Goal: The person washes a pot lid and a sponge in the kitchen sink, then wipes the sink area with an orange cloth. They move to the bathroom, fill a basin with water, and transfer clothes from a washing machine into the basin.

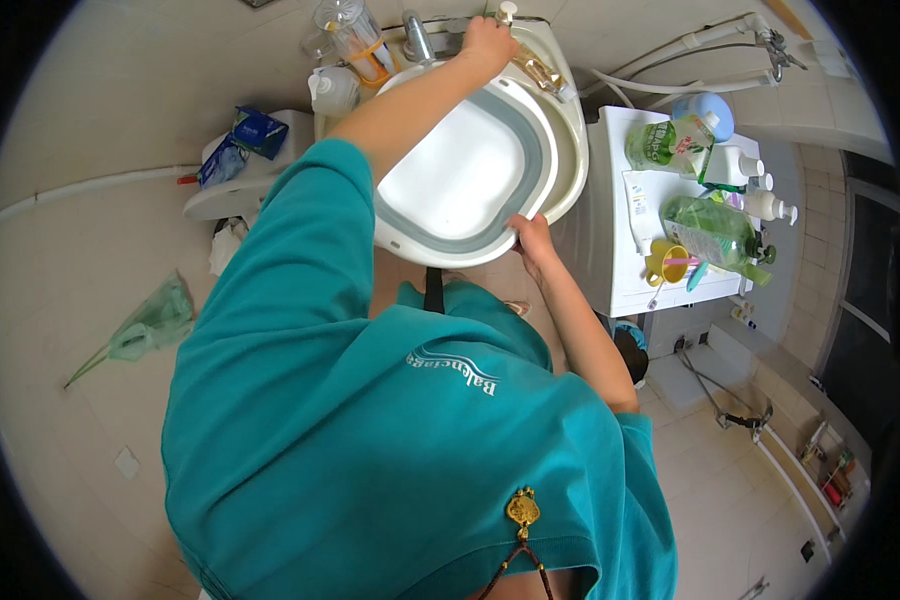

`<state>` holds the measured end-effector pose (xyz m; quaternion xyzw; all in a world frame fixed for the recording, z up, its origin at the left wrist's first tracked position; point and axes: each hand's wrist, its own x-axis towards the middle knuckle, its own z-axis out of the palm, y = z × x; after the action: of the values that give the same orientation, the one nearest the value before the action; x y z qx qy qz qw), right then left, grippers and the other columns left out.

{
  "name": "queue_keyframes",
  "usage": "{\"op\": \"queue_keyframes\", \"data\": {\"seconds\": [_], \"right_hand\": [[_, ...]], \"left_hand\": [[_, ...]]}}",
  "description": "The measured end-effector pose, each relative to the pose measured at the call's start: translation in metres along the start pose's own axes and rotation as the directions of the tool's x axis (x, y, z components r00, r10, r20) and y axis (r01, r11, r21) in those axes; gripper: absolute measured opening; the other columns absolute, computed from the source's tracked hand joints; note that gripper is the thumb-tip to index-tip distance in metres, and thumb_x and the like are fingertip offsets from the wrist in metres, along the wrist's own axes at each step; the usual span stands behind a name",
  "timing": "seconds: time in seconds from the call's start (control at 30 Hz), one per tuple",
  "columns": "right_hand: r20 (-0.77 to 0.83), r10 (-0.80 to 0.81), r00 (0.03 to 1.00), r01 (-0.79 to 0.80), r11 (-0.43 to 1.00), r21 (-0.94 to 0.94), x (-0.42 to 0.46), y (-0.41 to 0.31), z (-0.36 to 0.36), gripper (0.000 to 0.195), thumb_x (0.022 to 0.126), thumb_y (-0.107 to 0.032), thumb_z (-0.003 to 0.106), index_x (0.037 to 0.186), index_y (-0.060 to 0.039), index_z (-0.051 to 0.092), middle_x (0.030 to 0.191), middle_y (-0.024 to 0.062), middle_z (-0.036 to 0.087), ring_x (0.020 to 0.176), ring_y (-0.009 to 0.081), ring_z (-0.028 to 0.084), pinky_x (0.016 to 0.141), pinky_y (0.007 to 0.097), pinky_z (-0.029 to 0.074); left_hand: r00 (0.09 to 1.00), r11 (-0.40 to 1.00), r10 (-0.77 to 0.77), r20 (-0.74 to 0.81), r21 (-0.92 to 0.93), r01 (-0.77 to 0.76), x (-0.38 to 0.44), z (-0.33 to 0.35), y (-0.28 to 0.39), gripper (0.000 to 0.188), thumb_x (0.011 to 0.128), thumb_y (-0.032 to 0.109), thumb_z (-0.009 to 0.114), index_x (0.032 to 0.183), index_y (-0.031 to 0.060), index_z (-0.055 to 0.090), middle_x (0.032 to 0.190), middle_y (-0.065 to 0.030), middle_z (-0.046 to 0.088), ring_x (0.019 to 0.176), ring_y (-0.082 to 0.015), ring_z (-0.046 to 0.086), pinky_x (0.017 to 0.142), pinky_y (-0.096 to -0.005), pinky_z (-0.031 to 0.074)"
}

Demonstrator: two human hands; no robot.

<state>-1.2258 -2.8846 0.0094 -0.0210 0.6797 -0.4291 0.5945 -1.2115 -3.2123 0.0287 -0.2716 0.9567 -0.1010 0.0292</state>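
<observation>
A white plastic basin with a grey collapsible band (pixel 450 169) rests tilted over the cream washbasin (pixel 576 161). My right hand (pixel 532 238) grips its near right rim, thumb on top. My left hand (pixel 489 49) reaches across to the far side, between the chrome faucet (pixel 418 37) and a gold tube with a white cap (pixel 540 71). Its fingers are bent, and their tips and whatever they touch are hidden. Just beyond it shows a cream pump top (pixel 506 13). The basin's white floor is bare.
Left of the faucet stand a clear pitcher (pixel 352 37) and a white pump bottle (pixel 334 90). A white appliance top (pixel 619 281) at right holds bottles, a white tube (pixel 637 212) and a yellow mug (pixel 666 262). A green plastic bag (pixel 150 322) hangs at left.
</observation>
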Motion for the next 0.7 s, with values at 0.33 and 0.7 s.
{"op": "queue_keyframes", "data": {"seconds": [0.33, 0.7], "right_hand": [[-0.039, 0.008, 0.999, -0.004, 0.996, 0.094, 0.018, 0.008, 0.005, 0.035, 0.085, -0.008, 0.058, 0.119, -0.0045, 0.048, 0.108, 0.0098, 0.060, 0.098, 0.0243, 0.059, 0.083, 0.0421, 0.051], [-0.045, -0.043, 0.998, 0.054, 0.957, 0.283, 0.032, 0.037, 0.030, 0.030, 0.085, -0.005, 0.058, 0.114, -0.0022, 0.050, 0.107, 0.0105, 0.059, 0.098, 0.0249, 0.059, 0.082, 0.0419, 0.052]], "left_hand": [[0.942, 0.789, -0.114, -0.316, -0.604, -0.108, -0.210, 0.029, 0.013, 0.031, 0.078, -0.003, 0.055, 0.106, 0.0059, 0.066, 0.116, -0.0120, 0.060, 0.113, -0.0306, 0.055, 0.095, -0.0436, 0.044], [0.821, 0.795, 0.169, 0.545, -0.568, 0.214, -0.211, 0.099, 0.044, 0.029, 0.077, 0.031, 0.074, 0.094, 0.0064, 0.071, 0.092, -0.0136, 0.071, 0.089, -0.0303, 0.070, 0.073, -0.0393, 0.056]]}}
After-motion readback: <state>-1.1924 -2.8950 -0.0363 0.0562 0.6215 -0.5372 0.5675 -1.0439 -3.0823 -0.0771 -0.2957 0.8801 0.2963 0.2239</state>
